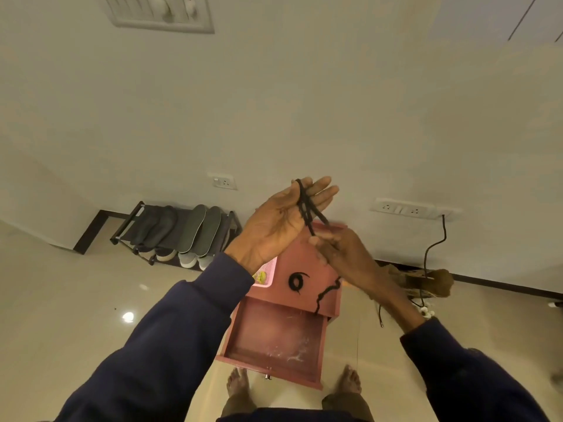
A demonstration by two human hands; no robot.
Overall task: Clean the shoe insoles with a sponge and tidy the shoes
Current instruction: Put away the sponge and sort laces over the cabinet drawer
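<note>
Sleeves: dark navy soft fabric sleeves (170, 336) come in from both lower corners; two bare feet (239, 382) stand on glossy beige floor tiles (76, 300).
Left hand: left hand (274, 223) is raised with the palm up, fingers straight and close together, not curled.
Lace: thin black cord shoelace (304, 205) is looped over the left fingers; several strands cross the palm side and run down to the right.
Right hand: right hand (338, 251) is lower, just beside the left palm; thumb and fingertips pinch the strands where they leave the left hand.
Cabinet: small reddish-pink wooden cabinet (297, 258) stands under the hands; its flat drawer (274, 339) is open toward the feet, with pale scratches inside.
Cabinet top: second black lace (296, 281) lies coiled in a ring; loose wavy black strand (327, 292) hangs over the front edge; pink mesh basket (269, 271) sits at the left edge.
Rack: black metal shoe rack (128, 223) stands against the white wall, well apart to the left; dark and grey flat insoles (201, 229) lie on top, pale shoes (189, 258) below.
Open room: glossy tiles show between rack and cabinet.
</note>
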